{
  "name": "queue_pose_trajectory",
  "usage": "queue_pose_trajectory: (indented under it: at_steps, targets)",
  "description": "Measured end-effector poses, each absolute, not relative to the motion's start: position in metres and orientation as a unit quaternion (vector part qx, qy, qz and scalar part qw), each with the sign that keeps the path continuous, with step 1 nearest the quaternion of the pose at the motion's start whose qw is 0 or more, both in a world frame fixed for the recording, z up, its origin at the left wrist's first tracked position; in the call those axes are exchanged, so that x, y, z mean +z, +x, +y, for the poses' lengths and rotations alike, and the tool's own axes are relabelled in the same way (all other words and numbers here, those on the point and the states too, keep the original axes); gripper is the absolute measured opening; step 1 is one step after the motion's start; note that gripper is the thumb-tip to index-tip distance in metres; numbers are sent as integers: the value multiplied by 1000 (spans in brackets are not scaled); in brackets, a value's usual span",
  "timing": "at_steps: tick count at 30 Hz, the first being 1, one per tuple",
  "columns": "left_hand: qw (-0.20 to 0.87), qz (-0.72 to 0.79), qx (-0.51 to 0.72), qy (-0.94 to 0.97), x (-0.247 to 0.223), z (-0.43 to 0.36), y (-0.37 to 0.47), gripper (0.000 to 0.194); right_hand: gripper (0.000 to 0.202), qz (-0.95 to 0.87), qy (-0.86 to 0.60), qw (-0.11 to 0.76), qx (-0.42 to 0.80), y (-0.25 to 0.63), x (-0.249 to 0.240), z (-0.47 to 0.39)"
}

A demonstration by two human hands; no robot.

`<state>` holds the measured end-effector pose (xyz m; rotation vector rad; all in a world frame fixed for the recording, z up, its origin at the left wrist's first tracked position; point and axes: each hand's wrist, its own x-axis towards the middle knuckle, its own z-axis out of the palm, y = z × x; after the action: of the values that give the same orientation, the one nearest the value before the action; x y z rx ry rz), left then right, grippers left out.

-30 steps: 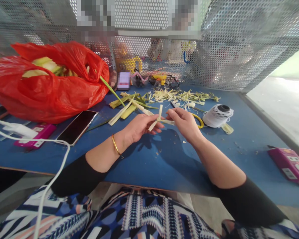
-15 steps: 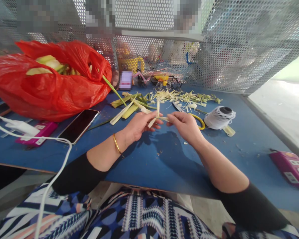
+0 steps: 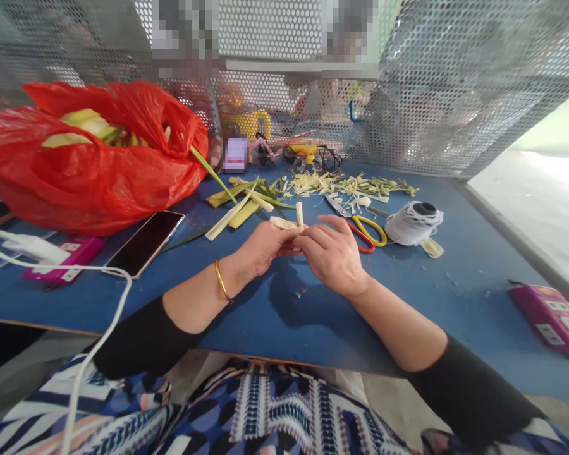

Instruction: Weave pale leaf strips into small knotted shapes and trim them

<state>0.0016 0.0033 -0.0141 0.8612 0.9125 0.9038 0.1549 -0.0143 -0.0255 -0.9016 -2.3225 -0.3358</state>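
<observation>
Pale leaf strips stick up from between my two hands, one upright and one pointing left. My left hand pinches the strips from the left. Against it, my right hand has its fingers bent over the lower part of the strips, which is hidden. Behind my left hand lie long green and pale leaf pieces. Scissors with red and yellow handles rest beside my right hand, and a white thread spool stands to their right.
A red plastic bag of leaves fills the left, with a dark phone and a purple box before it. Leaf scraps lie by the mesh partition. Another purple box sits at right.
My right hand has moved left and turned over the strips, against my left hand. The strip ends that spread below and to the right are now hidden. More of the scissors shows.
</observation>
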Motion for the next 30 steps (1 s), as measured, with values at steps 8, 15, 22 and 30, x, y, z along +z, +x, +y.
queue_pose_trajectory:
  at_steps: [8,15,22,30]
  targets:
    - [703,437,384,408,-6,7,-4,8,25,-783,-417,456,70,162,-9,-10]
    - [700,440,320,463,-5,4,-3,19,40,-588,-517,462,417,164,-11,2]
    - [644,460,305,530,-2,-3,2,26,23,-613,-520,486,343,155,-19,-4]
    - [614,478,221,588,-1,-10,9,36,15,-755,-465,428,175,151,-15,-14]
